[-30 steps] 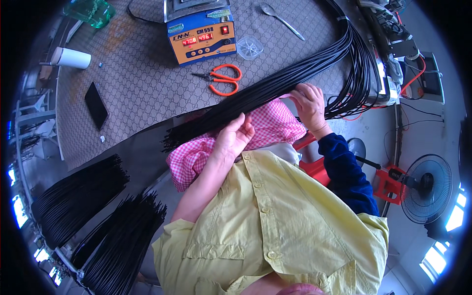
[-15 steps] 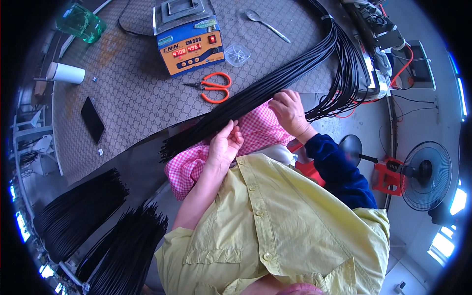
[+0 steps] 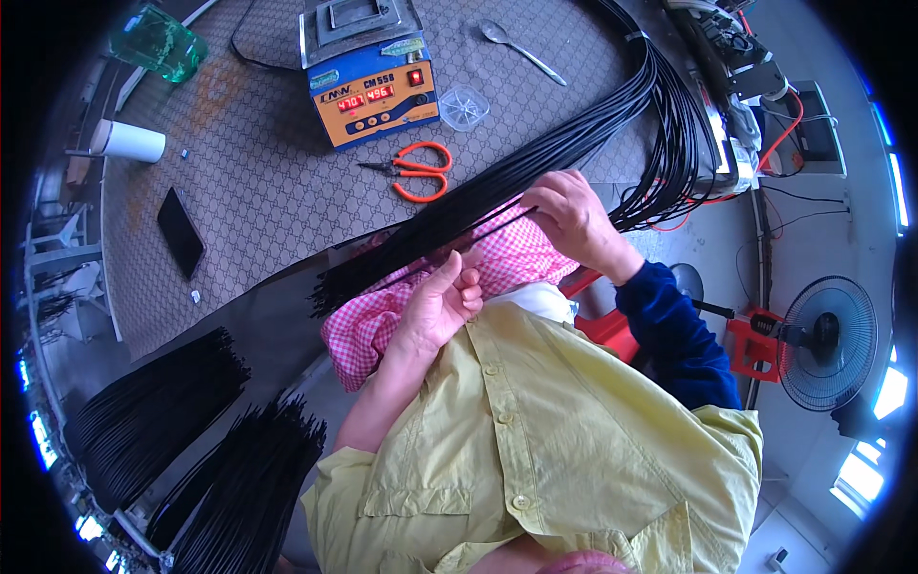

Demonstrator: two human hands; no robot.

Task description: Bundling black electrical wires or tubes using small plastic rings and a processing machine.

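A long bundle of black cables (image 3: 478, 206) lies across the table's near edge, its cut ends toward the lower left. My right hand (image 3: 574, 220) pinches a single black cable, drawn a little away from the near side of the bundle. Just below the bundle, my left hand (image 3: 442, 304) has its fingers curled and its thumb up near that cable. Whether anything sits between the left fingers is hidden. Pink checked cloth (image 3: 368, 330) covers my lap under both hands.
Orange-handled scissors (image 3: 421, 172), a blue and orange soldering pot (image 3: 373, 100), a clear dish (image 3: 464, 109), a spoon (image 3: 521, 50) and a phone (image 3: 181, 233) are on the patterned table (image 3: 268, 191). More black cable bundles (image 3: 158, 411) hang at lower left. A fan (image 3: 828, 330) stands right.
My right hand has shifted slightly right and down, and a single cable now shows apart from the bundle. My left hand has dropped a little away from the bundle, its fingers more curled.
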